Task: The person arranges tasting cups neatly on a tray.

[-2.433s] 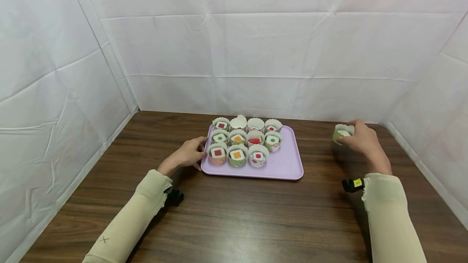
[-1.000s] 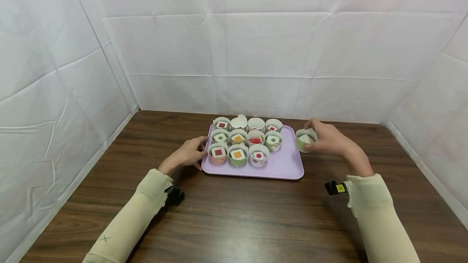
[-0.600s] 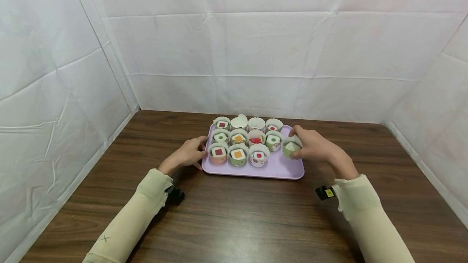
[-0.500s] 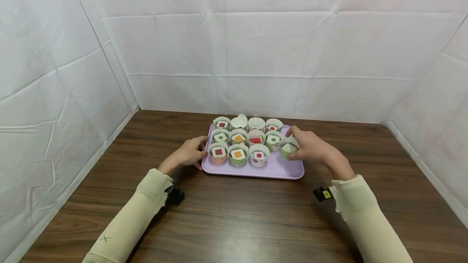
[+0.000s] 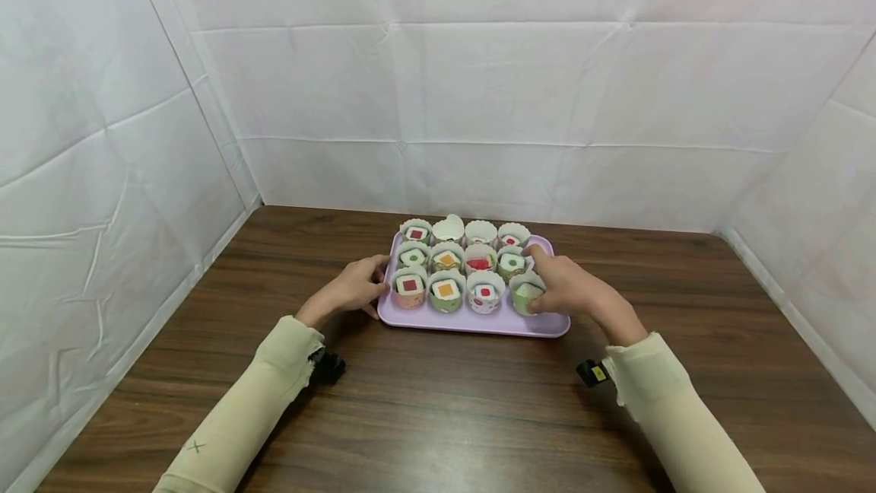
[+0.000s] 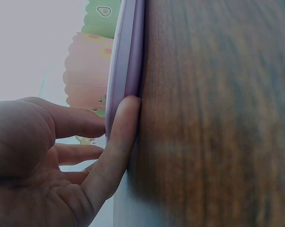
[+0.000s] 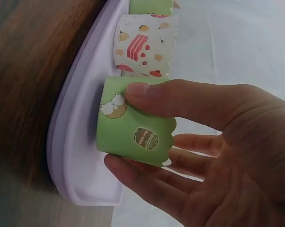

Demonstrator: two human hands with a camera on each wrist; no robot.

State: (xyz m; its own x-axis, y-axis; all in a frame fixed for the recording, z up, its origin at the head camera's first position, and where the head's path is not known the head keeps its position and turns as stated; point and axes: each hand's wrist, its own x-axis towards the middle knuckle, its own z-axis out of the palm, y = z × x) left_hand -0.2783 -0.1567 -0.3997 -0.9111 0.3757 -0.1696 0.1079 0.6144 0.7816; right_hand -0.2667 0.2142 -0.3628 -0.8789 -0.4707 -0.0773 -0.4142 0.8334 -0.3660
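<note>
My left hand (image 5: 352, 286) pinches the left rim of a lilac tray (image 5: 472, 322). In the left wrist view one finger lies along the outside of the tray's edge (image 6: 123, 66), with another against its inner side. With thumb and fingers my right hand (image 5: 569, 286) grips a green paper baking cup (image 5: 525, 294) at the tray's front right corner. A white piece sits inside this cup. The right wrist view shows its printed side (image 7: 119, 135), upright close over the tray floor. Left of it stands a white patterned cup (image 5: 484, 294).
Several more paper cups stand in rows on the tray, among them a pink one (image 5: 408, 289) and a green one (image 5: 445, 292), with small white pieces bearing coloured tops. The tray lies on a dark wooden table (image 5: 438, 402). White cloth (image 5: 479, 97) hangs behind and at both sides.
My right hand has carried the green cup leftward from the table's right side over the tray, then down and forward to its front right corner. The left hand has stayed at the rim.
</note>
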